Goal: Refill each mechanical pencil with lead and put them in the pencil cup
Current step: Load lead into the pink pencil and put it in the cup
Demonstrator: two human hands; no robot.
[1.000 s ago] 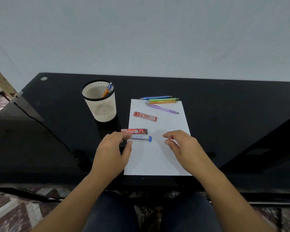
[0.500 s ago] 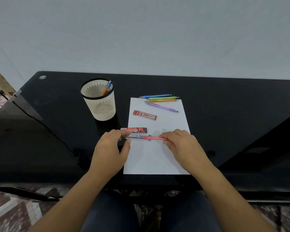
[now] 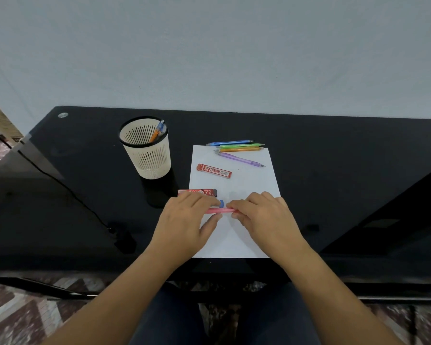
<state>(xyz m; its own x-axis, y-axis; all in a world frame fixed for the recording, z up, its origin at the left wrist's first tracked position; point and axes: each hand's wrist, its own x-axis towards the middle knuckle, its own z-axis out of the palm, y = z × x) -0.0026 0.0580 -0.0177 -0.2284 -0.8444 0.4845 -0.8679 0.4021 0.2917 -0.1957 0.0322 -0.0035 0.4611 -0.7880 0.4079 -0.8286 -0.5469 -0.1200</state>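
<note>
sideways, pink pencil (image 3: 220, 210) lies between left hand (image 3: 184, 225) and right hand (image 3: 266, 220).

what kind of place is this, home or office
Likely a home or office desk: a glossy black tabletop against a plain wall, a pencil cup, and paper with pencils at its far edge.

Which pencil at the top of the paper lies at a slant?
The purple pencil; the blue pencil, green pencil and orange pencil lie roughly parallel beyond it.
</note>
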